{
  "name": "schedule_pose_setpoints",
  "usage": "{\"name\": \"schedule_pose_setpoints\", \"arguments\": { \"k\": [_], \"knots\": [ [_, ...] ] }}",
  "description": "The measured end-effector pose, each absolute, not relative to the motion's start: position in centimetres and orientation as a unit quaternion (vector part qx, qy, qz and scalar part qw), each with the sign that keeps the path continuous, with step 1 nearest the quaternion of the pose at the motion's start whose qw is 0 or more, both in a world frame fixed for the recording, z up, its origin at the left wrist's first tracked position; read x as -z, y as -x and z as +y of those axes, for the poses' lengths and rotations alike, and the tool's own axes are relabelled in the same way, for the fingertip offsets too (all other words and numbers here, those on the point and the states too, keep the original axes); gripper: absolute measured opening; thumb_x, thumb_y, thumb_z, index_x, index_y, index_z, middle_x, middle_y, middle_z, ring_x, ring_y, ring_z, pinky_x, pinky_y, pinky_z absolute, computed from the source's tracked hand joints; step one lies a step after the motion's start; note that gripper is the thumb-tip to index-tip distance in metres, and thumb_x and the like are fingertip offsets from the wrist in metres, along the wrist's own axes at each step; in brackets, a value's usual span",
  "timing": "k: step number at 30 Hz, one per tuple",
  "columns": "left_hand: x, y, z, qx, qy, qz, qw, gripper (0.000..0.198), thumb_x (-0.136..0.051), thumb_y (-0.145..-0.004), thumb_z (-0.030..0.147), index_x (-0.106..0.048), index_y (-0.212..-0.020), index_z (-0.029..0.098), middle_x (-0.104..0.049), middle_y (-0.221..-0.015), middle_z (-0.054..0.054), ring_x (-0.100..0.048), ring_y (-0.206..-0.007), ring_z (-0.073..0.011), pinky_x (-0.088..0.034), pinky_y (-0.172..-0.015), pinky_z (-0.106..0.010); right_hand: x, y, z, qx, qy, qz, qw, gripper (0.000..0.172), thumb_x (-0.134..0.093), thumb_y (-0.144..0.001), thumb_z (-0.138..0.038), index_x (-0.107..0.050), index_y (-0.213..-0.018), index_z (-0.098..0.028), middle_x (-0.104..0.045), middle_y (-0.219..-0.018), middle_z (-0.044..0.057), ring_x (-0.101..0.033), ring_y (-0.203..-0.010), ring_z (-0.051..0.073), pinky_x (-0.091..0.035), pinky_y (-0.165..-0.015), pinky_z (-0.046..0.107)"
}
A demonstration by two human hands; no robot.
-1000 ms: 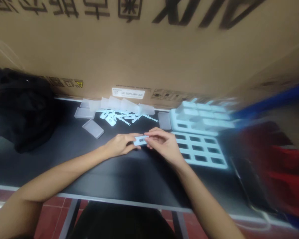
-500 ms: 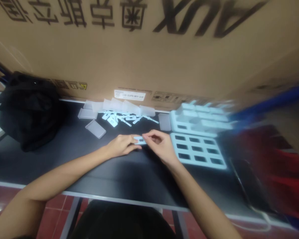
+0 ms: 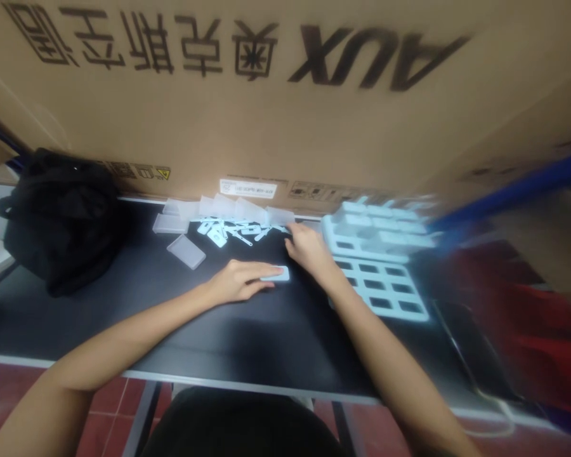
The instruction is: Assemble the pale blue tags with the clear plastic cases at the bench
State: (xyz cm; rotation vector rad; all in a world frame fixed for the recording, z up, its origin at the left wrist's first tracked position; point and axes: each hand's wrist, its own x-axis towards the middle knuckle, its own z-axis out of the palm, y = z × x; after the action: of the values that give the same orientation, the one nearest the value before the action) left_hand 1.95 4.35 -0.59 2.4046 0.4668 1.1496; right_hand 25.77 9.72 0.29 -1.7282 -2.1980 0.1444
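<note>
My left hand [image 3: 242, 280] is closed on a small light-blue flat piece [image 3: 280, 274], with the index finger lying over it above the dark table. My right hand [image 3: 308, 249] reaches to the right end of a pile of light-blue pieces [image 3: 217, 235]. Its fingertips are at a thin strip there, and whether they grip it cannot be made out. Translucent white trays [image 3: 252, 211] lie behind the pile, and one more tray [image 3: 186, 251] lies in front at its left. Right of my right hand, a light-blue frame with rectangular openings [image 3: 394, 311] is partly covered by my forearm.
A second light-blue frame [image 3: 335, 238] behind the first bears several upright blocks. A black bag [image 3: 59, 222] stands at the left. A dark phone-like object [image 3: 476, 349] with a white cable lies at the right. The large cardboard box [image 3: 266, 127] stands along the back.
My right hand has left the small piece and moved back to the pile's right end. My left hand keeps the piece, its index finger now stretched over it. The view has shifted slightly.
</note>
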Motion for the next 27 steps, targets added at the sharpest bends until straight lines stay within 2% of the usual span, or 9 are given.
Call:
{"name": "schedule_pose_setpoints", "arguments": {
  "k": [3, 7, 10, 13, 16, 19, 24, 27],
  "knots": [
    [0.7, -1.9, 4.4, -0.419, -0.865, 0.178, 0.211, 0.034, -0.072, -0.099, 0.023, -0.073, -0.133, 0.021, -0.079, -0.125, -0.009, -0.079, -0.112, -0.0192, -0.064, -0.103, -0.03, 0.1, -25.5, 9.3, -0.055, 0.608, -0.778, 0.149, 0.034, -0.055, -0.09, -0.012, -0.07, -0.121, -0.014, -0.074, -0.11, 0.017, -0.069, -0.096, 0.029, -0.052, -0.089, 0.039],
    [0.8, -1.8, 4.4, -0.418, -0.868, 0.182, 0.196, 0.034, -0.071, -0.099, 0.024, -0.072, -0.133, 0.021, -0.08, -0.122, -0.009, -0.079, -0.11, -0.0187, -0.065, -0.101, -0.029, 0.0, -26.0, 8.2, -0.076, 0.599, -0.786, 0.129, 0.02, -0.06, -0.092, -0.018, -0.073, -0.107, -0.016, -0.072, -0.102, 0.012, -0.068, -0.088, 0.024, -0.051, -0.082, 0.035],
    [0.8, -1.8, 4.4, -0.413, -0.877, 0.181, 0.164, 0.034, -0.069, -0.1, 0.022, -0.072, -0.134, 0.023, -0.08, -0.12, -0.008, -0.08, -0.104, -0.0168, -0.067, -0.093, -0.025, -0.4, -26.4, 7.3, -0.092, 0.593, -0.791, 0.122, 0.014, -0.061, -0.094, -0.021, -0.073, -0.101, -0.018, -0.071, -0.097, 0.01, -0.066, -0.083, 0.022, -0.049, -0.078, 0.033],
    [0.8, -1.8, 4.3, -0.413, -0.881, 0.182, 0.143, 0.032, -0.068, -0.101, 0.021, -0.073, -0.132, 0.026, -0.08, -0.117, -0.006, -0.08, -0.098, -0.0149, -0.067, -0.087, -0.023, -0.8, -26.8, 6.7, -0.102, 0.593, -0.79, 0.116, 0.01, -0.061, -0.092, -0.018, -0.071, -0.091, -0.02, -0.069, -0.091, 0.008, -0.065, -0.079, 0.021, -0.046, -0.074, 0.032],
    [0.6, -1.8, 4.2, -0.415, -0.882, 0.174, 0.142, 0.031, -0.067, -0.1, 0.02, -0.074, -0.13, 0.025, -0.08, -0.116, -0.006, -0.08, -0.1, -0.0154, -0.067, -0.089, -0.024, -1.4, -27.2, 6.4, -0.105, 0.601, -0.784, 0.118, 0.009, -0.061, -0.091, -0.018, -0.067, -0.086, -0.021, -0.069, -0.087, 0.007, -0.063, -0.076, 0.021, -0.045, -0.071, 0.032],
    [0.5, -1.8, 4.1, -0.413, -0.884, 0.171, 0.139, 0.029, -0.067, -0.101, 0.019, -0.074, -0.129, 0.023, -0.08, -0.116, -0.007, -0.08, -0.1, -0.0155, -0.067, -0.087, -0.025, -2.6, -27.5, 5.8, -0.142, 0.585, -0.776, 0.187, 0.008, -0.058, -0.092, -0.02, -0.062, -0.085, -0.022, -0.068, -0.087, 0.006, -0.062, -0.075, 0.02, -0.047, -0.072, 0.032],
    [0.3, -2.0, 4.3, -0.411, -0.887, 0.174, 0.116, 0.028, -0.068, -0.1, 0.019, -0.071, -0.128, 0.022, -0.08, -0.115, -0.007, -0.08, -0.099, -0.0152, -0.067, -0.084, -0.023, -4.6, -26.9, 3.5, -0.312, 0.493, -0.713, 0.388, 0.014, -0.055, -0.103, -0.038, -0.055, -0.099, -0.025, -0.065, -0.085, 0.002, -0.064, -0.073, 0.017, -0.052, -0.07, 0.031],
    [0.7, -2.0, 4.2, -0.42, -0.881, 0.179, 0.121, 0.027, -0.069, -0.101, 0.026, -0.066, -0.127, 0.019, -0.081, -0.112, -0.008, -0.082, -0.096, -0.0171, -0.068, -0.082, -0.024, -5.1, -25.9, 2.3, -0.37, 0.428, -0.696, 0.442, 0.017, -0.053, -0.105, -0.042, -0.055, -0.101, -0.026, -0.063, -0.093, 0.003, -0.063, -0.078, 0.017, -0.054, -0.072, 0.032]
  ]
}}
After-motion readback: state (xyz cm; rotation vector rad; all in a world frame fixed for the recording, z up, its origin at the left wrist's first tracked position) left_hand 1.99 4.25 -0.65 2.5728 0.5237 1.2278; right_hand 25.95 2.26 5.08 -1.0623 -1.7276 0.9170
